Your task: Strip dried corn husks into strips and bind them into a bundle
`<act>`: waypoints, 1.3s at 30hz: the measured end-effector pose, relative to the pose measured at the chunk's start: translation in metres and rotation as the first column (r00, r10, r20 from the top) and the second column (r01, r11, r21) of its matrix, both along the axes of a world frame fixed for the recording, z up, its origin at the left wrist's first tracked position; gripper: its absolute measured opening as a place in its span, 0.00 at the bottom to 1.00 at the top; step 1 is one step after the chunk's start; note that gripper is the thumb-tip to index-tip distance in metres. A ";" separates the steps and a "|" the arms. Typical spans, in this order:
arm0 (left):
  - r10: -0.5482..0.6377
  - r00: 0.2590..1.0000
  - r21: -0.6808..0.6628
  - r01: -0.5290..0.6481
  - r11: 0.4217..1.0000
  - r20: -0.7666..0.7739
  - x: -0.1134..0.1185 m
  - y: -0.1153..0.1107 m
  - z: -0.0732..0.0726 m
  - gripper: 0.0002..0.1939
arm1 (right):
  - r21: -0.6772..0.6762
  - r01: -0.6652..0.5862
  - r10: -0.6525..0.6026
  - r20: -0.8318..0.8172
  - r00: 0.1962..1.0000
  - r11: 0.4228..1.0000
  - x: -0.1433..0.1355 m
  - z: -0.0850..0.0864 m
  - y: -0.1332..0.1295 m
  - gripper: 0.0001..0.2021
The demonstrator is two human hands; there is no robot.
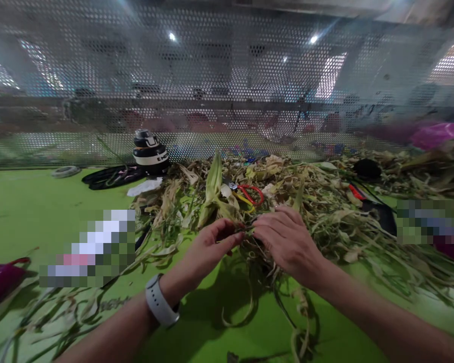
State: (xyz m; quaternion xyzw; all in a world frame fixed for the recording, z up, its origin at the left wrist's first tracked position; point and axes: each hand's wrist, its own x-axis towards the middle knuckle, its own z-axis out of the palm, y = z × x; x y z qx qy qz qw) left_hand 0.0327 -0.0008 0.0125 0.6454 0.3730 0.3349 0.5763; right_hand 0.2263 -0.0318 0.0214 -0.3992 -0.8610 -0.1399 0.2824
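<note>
My left hand (212, 247), with a white watch on its wrist, pinches thin strands of plant material near the middle of the view. Just to its right, my right hand (287, 244) has its fingers curled over a bundle of dry stems (263, 264), with long curly strands hanging below. The two hands nearly touch. Beyond them stands a pale green leafy husk (214, 181). Scissors with red and yellow handles (251, 194) lie right behind my hands on the plant pile.
Dried leaves (333, 217) cover much of the green table (22, 196). A black and white container (150, 154) stands at the back left, beside a coiled black strap (111, 176). A perforated metal screen (227, 75) rises behind. A magenta item (3, 282) lies far left.
</note>
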 end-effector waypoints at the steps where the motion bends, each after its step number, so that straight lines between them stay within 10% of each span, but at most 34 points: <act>1: 0.017 1.000 -0.035 -0.016 0.999 0.025 0.000 0.000 -0.002 0.13 | 0.016 -0.002 0.002 0.023 1.000 1.000 0.000 0.000 -0.001 0.09; 9: 0.111 0.990 -0.101 -0.103 0.990 0.082 0.002 0.003 -0.001 0.12 | 0.177 -0.105 0.071 0.187 0.980 0.979 -0.003 -0.001 -0.006 0.09; 13: 0.125 0.991 0.104 -0.120 0.987 -0.047 0.004 -0.002 0.001 0.09 | 0.130 -0.205 0.172 0.228 0.958 0.970 -0.005 -0.005 -0.005 0.09; 20: 0.031 0.981 0.399 0.048 0.916 -0.189 0.001 -0.005 0.005 0.07 | -0.106 0.007 -0.018 -0.110 0.994 0.994 -0.010 -0.009 0.000 0.08; 26: -0.050 0.997 0.160 0.059 0.985 -0.058 -0.001 -0.007 0.007 0.11 | -0.559 -0.150 -0.186 -0.497 0.847 0.815 -0.014 -0.002 -0.004 0.08; 34: 0.052 0.984 -0.123 -0.032 0.992 0.169 0.005 -0.004 -0.008 0.17 | -0.615 -0.311 -0.319 -0.700 0.639 0.725 -0.020 -0.014 -0.001 0.09; 39: 0.134 0.944 -0.288 -0.043 0.957 0.302 0.007 -0.005 -0.007 0.18 | -0.657 -0.490 -0.444 -0.752 0.487 0.573 -0.024 -0.018 -0.002 0.14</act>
